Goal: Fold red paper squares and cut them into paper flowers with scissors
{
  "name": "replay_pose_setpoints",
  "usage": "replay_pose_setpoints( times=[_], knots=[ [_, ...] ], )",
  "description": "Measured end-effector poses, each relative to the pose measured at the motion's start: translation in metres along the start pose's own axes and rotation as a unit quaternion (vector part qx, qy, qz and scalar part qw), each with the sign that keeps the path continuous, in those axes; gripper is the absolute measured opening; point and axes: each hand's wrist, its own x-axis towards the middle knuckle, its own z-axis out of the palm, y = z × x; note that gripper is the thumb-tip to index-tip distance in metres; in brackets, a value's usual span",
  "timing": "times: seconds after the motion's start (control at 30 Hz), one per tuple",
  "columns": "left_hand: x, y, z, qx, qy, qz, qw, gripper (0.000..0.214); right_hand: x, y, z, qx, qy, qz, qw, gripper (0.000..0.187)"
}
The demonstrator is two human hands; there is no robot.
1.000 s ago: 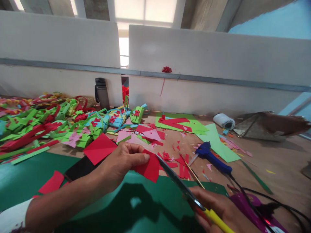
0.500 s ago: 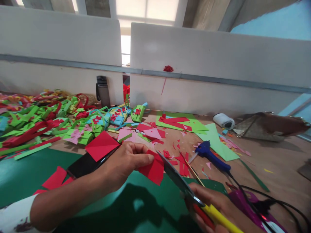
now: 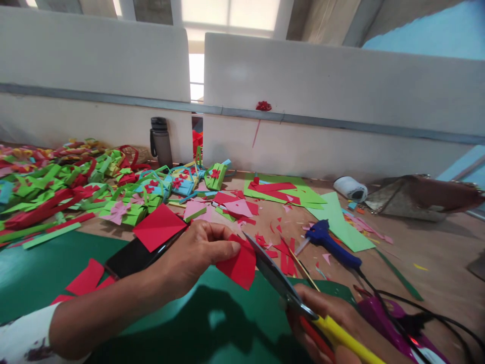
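Observation:
My left hand (image 3: 212, 250) pinches a small red paper piece (image 3: 240, 265) between thumb and fingers, above a green mat (image 3: 182, 323). In my right hand (image 3: 322, 313) are scissors (image 3: 275, 275) with yellow and red handles. Their blades point up and left, the tip close to the paper's upper right edge; whether they touch it I cannot tell. Under my left wrist lies a dark phone-like slab (image 3: 131, 258), partly hidden, with a red paper square (image 3: 159, 227) on it. More red paper pieces (image 3: 86, 278) rest on the mat by my forearm.
A blue glue gun (image 3: 333, 245) lies right of centre, its cord trailing to a purple device (image 3: 386, 323). Small green paper bags (image 3: 121, 210) pile up at left before a grey bottle (image 3: 161, 141). Red scraps (image 3: 286, 258), green sheets (image 3: 284, 192) and a handbag (image 3: 420, 197) lie farther back.
Both hands hold almost the same pose, with the red paper and scissors nearly unmoved. The view has shifted very slightly.

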Motion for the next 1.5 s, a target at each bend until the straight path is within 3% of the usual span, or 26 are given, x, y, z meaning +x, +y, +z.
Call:
replay_pose_setpoints(
  times=[0.3,0.53,0.77,1.03,1.23,1.37,1.5],
  knots=[
    [0.001,0.000,0.001,0.015,0.011,0.005,1.000,0.011,0.004,-0.008,0.000,0.007,0.000,-0.003,1.000,0.074],
    [-0.001,0.002,0.002,0.025,0.025,0.002,0.999,0.013,0.005,0.004,0.000,0.007,0.015,0.008,1.000,0.065],
    [0.001,0.001,0.002,0.031,0.028,0.008,0.999,0.015,0.004,-0.017,-0.003,-0.006,-0.014,0.023,1.000,0.056],
    [0.001,0.000,0.002,0.023,0.020,-0.002,1.000,0.012,-0.002,-0.003,0.006,0.015,0.062,0.004,0.998,0.056],
    [0.001,0.000,0.001,0.023,0.023,-0.014,0.999,0.010,0.001,-0.011,-0.001,-0.008,-0.017,0.015,1.000,0.054],
    [0.001,0.001,0.002,0.032,0.027,-0.020,0.999,0.011,0.002,-0.010,0.000,0.009,0.024,0.017,1.000,0.050],
    [0.001,0.000,0.002,0.039,0.030,-0.023,0.999,0.011,0.001,-0.007,0.000,0.033,0.021,0.007,0.999,0.055]
  ],
)
